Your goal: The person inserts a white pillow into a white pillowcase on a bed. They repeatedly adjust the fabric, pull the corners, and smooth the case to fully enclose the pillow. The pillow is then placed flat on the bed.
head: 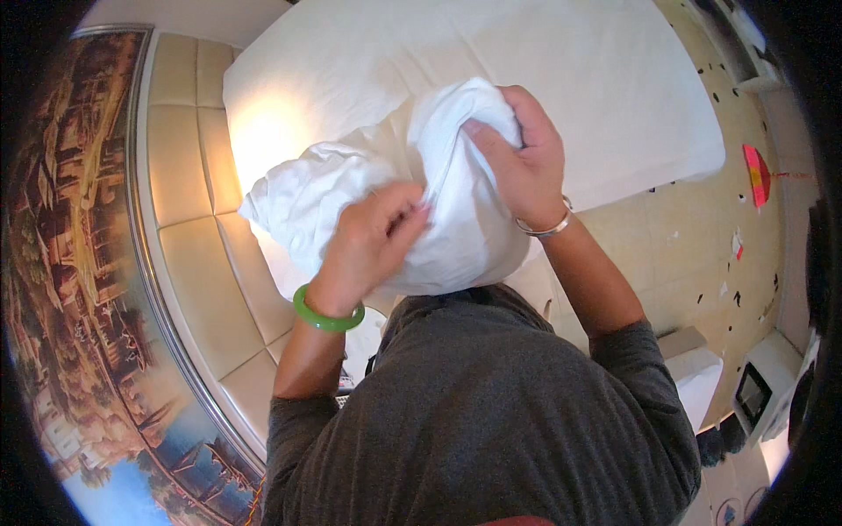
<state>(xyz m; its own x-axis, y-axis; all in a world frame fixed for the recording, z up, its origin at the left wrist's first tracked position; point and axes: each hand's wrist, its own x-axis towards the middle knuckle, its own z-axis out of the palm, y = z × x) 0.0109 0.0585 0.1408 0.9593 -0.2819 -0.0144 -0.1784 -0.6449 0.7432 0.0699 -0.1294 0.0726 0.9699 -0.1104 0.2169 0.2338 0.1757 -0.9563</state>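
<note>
A bulky piece of white fabric (pixel 460 243), apparently a filled pillowcase, lies bunched against my front at the near side of the bed. My right hand (pixel 529 154) grips a folded edge of it, thumb on top and fingers behind, with a silver bangle at the wrist. Lower and to the left, my left hand (pixel 375 230) is blurred, its fingers curled close to a fold. Whether they pinch the cloth cannot be made out. A green bangle (pixel 327 317) circles that wrist. The crumpled end of the fabric reaches left beyond this hand.
Beyond the fabric spreads a bed (pixel 579 79) with a white sheet. A padded cream headboard (pixel 197 276) and a large framed picture (pixel 85 217) flank it on the left. The pale floor (pixel 658 250) at right carries dark specks, scraps and a red-and-yellow object (pixel 756 175).
</note>
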